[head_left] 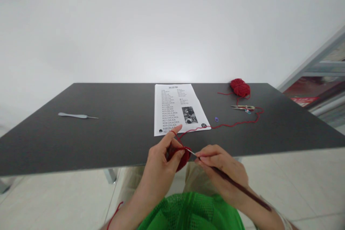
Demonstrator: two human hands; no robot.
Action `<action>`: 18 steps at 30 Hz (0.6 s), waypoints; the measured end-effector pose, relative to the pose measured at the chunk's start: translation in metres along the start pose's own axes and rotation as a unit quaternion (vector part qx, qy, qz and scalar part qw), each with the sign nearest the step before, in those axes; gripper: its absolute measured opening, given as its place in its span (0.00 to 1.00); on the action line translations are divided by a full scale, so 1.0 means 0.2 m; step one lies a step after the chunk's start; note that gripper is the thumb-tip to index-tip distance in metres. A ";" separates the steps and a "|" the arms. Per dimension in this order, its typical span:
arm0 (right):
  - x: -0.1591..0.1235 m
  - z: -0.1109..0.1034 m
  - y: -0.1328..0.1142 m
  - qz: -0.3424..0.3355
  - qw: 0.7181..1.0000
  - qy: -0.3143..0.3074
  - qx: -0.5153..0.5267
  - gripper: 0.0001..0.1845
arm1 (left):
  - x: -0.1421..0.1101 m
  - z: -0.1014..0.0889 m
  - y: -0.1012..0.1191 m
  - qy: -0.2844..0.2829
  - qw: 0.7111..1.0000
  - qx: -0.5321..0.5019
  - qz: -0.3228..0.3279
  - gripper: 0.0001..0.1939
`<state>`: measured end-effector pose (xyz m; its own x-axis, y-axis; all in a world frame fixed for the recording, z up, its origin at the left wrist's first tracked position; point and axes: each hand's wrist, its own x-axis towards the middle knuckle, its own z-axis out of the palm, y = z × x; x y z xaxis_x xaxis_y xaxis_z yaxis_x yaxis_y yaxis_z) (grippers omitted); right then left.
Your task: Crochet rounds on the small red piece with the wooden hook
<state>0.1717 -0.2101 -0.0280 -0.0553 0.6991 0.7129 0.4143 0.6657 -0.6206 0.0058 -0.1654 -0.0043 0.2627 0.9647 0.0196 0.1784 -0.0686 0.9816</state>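
Green mesh fabric (191,212) is filling our near view, and we're seeing the left hand (157,165) pinching a red crocheted piece (181,158) while the right hand (223,169) grips a crochet hook (237,183), just short of the dark table's (81,161) near edge.

Two crochet hooks (77,115), one yarn ball (240,88)

A plain white wall (161,25) fills the upper view, lit evenly by soft light (bright, almost washed out). Below it spreads a dark grey tabletop (48,143) on a metal leg (110,176), above a pale tiled floor (291,183). At the right, a grey metal frame (318,68) edges glass, with blurred red shapes behind it.
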 end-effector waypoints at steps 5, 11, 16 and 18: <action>0.06 -0.06 0.00 0.054 0.995 -0.037 0.074 0.09 | -0.01 -0.02 0.01 -0.024 1.000 0.012 0.002 0.23; 0.07 0.00 0.05 0.251 0.895 0.036 0.366 0.05 | 0.01 -0.03 -0.01 -0.042 0.998 -0.048 -0.023 0.22; -0.06 0.14 0.10 0.193 0.931 0.115 0.287 0.05 | 0.00 0.05 -0.02 -0.017 0.974 -0.207 -0.095 0.26; -0.13 0.16 0.14 0.088 0.983 0.090 0.137 0.11 | -0.01 0.08 -0.03 -0.017 0.950 -0.279 -0.139 0.28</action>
<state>0.1561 -0.2013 -0.0735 0.1667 0.7683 0.6180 0.1417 0.6015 -0.7862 0.0190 -0.1705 -0.0134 0.3115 0.9161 -0.2524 -0.2823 0.3428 0.8960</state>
